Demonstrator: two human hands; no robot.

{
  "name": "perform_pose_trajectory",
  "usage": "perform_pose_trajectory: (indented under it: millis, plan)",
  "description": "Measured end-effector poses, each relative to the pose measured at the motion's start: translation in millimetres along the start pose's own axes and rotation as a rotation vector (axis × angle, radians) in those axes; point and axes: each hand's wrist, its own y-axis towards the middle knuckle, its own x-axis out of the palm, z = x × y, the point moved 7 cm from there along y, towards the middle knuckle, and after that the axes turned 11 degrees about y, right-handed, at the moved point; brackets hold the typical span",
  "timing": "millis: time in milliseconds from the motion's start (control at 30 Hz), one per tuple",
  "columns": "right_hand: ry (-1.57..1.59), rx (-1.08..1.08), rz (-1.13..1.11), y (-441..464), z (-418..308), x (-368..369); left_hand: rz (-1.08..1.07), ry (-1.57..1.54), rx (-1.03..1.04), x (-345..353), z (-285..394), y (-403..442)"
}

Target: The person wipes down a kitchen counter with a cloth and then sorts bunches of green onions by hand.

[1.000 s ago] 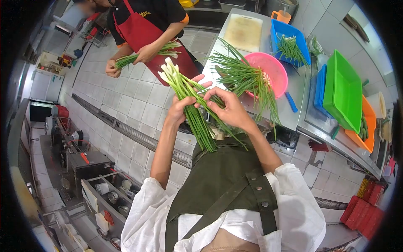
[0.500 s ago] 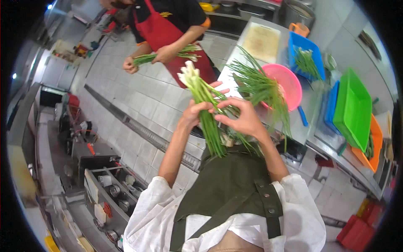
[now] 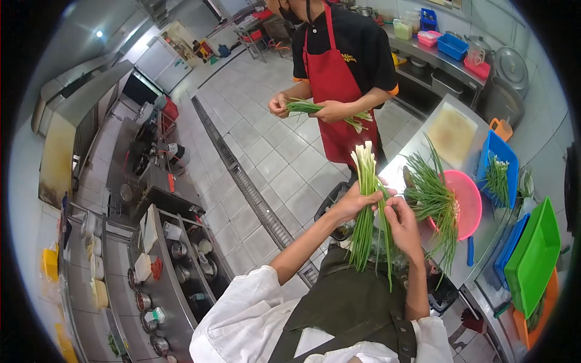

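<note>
My left hand [image 3: 357, 202] is closed around a bunch of spring onions [image 3: 363, 239], white ends up and green leaves hanging toward my apron. Close beside it, my right hand [image 3: 404, 228] has thumb and fingers pinched on a green spring onion strand [image 3: 388, 257] at the bunch's right edge. More spring onions [image 3: 433, 192] lie over a pink basin [image 3: 470, 212] to the right of my hands. Across from me, a co-worker in a red apron [image 3: 334, 78] holds a smaller spring onion bunch [image 3: 302, 106] in both hands.
A metal counter with a cutting board [image 3: 449, 134], a blue-handled knife [image 3: 470, 251] and a blue tray [image 3: 513, 158] of greens stands right. Green tray [image 3: 532, 254] sits farther right. A dark bin [image 3: 331, 202] is below my hands. A drain grate [image 3: 254, 196] crosses the tiled floor.
My view has swung, so the room appears shifted right and down. My right thumb and fingers, apart before, are now pinched on a strand; my left hand keeps the bunch.
</note>
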Motion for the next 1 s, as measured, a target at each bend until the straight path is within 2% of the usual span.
perform_pose_trajectory:
  millis: [167, 267, 333, 400, 467, 667, 733, 867, 933, 1000]
  plan:
    - [0.253, 0.024, 0.012, 7, 10, 3, 0.065, 0.065, 0.029, -7, -1, 4]
    - [0.184, 0.112, 0.001, 11, 23, -3, 0.117, 0.194, 0.013, -15, 3, 5]
    - [-0.241, -0.164, 0.143, 16, -2, -13, 0.129, 0.268, 0.014, -19, 10, 4]
    - [-0.143, -0.094, 0.144, 23, -3, -17, 0.080, 0.287, -0.081, -18, 15, -1]
    - [0.216, 0.056, 0.064, 29, -9, -10, 0.078, 0.303, -0.092, -22, 20, -6]
    - [0.238, 0.050, 0.025, 50, -12, -8, 0.026, 0.097, -0.086, -22, 36, -22]
    - [0.261, 0.202, -0.098, 49, -16, -1, 0.081, 0.186, -0.075, -27, 42, -26]
    - [0.223, 0.064, -0.264, 45, -48, 29, 0.093, 0.275, -0.085, -27, 46, -28]
    - [0.241, 0.119, -0.270, 51, -29, 28, 0.149, 0.471, -0.066, -33, 51, -29]
    - [0.270, 0.163, -0.290, 56, -6, 32, 0.163, 0.478, -0.101, -34, 53, -33]
